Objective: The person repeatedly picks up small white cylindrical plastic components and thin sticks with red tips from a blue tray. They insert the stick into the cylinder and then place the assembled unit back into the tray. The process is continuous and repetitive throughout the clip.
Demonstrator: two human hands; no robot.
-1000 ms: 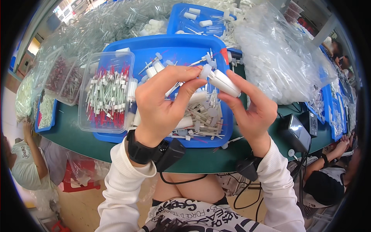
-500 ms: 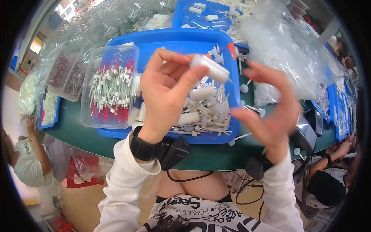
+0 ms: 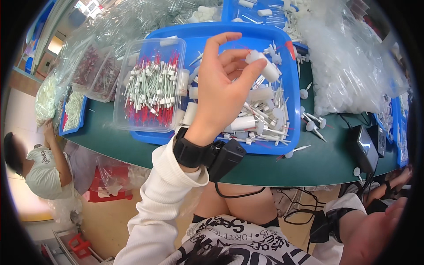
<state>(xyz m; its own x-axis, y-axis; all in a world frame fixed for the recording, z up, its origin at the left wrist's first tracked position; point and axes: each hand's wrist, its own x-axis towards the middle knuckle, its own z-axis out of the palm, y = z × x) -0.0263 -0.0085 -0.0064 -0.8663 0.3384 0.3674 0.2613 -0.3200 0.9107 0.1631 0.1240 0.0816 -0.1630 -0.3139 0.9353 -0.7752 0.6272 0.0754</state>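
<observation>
My left hand pinches a white plastic cylinder with a translucent round cap at one end, between thumb and fingers. It is held tilted above a blue tray. Under it in the tray lie several white cylinders and a heap of thin white stems with round translucent discs. Down at the lower right, my right hand is close to my body, away from the table; it is blurred and its fingers cannot be made out.
A clear box of white-and-red stems rests on the tray's left side. A bag of translucent parts lies to the right, near a black device. Loose stems lie on the green table. A co-worker sits at left.
My right hand has dropped from beside the cylinder to the lower right, near my body. My left hand still holds the cylinder. The view has shifted, with the tray now further right.
</observation>
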